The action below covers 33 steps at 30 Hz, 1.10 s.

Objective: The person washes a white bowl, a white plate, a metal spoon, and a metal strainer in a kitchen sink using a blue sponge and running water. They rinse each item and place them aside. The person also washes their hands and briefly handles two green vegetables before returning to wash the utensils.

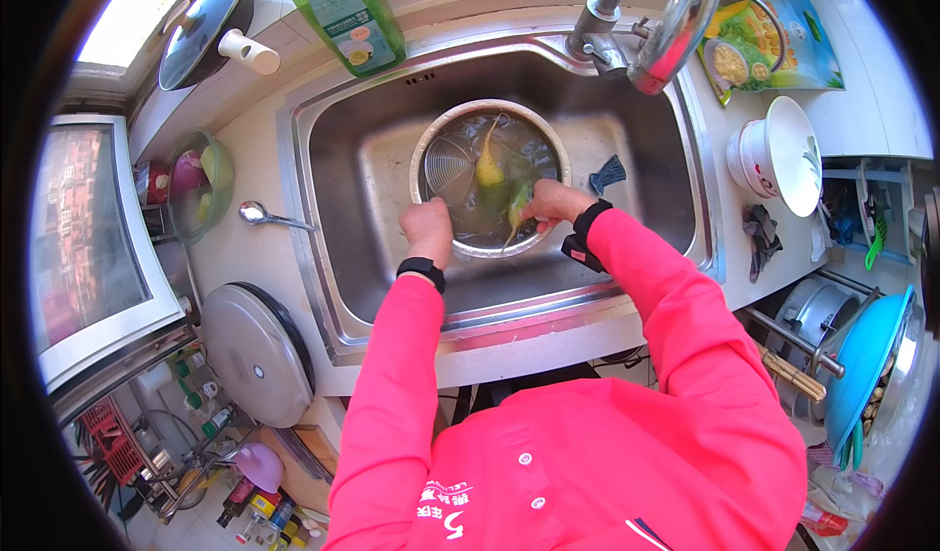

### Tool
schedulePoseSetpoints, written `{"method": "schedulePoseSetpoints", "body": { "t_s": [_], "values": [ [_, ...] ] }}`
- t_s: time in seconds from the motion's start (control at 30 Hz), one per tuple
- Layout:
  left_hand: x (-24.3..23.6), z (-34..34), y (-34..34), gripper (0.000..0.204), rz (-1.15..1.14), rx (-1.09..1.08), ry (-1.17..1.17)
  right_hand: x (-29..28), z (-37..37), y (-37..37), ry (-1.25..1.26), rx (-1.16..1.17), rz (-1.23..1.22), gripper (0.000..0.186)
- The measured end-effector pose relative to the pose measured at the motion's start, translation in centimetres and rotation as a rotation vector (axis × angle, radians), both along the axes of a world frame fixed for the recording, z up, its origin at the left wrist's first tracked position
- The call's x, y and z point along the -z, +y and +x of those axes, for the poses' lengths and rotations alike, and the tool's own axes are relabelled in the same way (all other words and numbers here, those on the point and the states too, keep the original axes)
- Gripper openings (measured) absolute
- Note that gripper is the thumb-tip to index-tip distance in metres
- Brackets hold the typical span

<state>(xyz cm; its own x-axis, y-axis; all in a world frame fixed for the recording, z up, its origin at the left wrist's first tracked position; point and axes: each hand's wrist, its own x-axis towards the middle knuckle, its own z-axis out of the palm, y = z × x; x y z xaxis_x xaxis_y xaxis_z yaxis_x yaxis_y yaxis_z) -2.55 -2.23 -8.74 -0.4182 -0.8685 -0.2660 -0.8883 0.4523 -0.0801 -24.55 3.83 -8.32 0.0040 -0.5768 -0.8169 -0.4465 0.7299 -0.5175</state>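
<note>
A round metal basin [556,147] of cloudy water stands in the steel sink [347,208]. A wire strainer [446,165] lies inside at the left, beside a pale yellow root vegetable [490,165] with a thin tail. My left hand [427,226] is closed on the basin's near-left rim, fingertips hidden. At the right side of the basin, my right hand [554,201] grips a green, tapering vegetable [517,214] in the water. A dark cloth or pad [607,174] lies in the sink to the right of the basin.
Around the sink are a faucet [597,32], green bottle [348,17], spoon [255,212], plastic bowl [213,208], food packet [764,51] and white bowls [793,149]. A lidded pan [196,37] is upper left, a round grey appliance [253,355] lower left, a blue basin [862,375] lower right.
</note>
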Motion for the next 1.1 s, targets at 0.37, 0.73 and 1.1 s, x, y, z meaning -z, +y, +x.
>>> {"method": "schedulePoseSetpoints", "body": {
  "t_s": [0.37,0.73,1.1],
  "values": [
    [-2.3,0.5,-3.6,0.015,0.014,-0.071,-0.006,0.6,2.3,-2.2,0.529,-0.564,-0.722,0.038],
    [0.0,-4.1,-0.6,0.024,0.349,-0.066,0.345,-1.5,-1.2,0.4,-0.169,0.355,0.03,0.035],
    [6.2,-3.8,-2.2,0.055,0.63,-0.392,0.531,2.7,3.2,0.6,-0.632,0.921,0.233,0.017]
  ]
}}
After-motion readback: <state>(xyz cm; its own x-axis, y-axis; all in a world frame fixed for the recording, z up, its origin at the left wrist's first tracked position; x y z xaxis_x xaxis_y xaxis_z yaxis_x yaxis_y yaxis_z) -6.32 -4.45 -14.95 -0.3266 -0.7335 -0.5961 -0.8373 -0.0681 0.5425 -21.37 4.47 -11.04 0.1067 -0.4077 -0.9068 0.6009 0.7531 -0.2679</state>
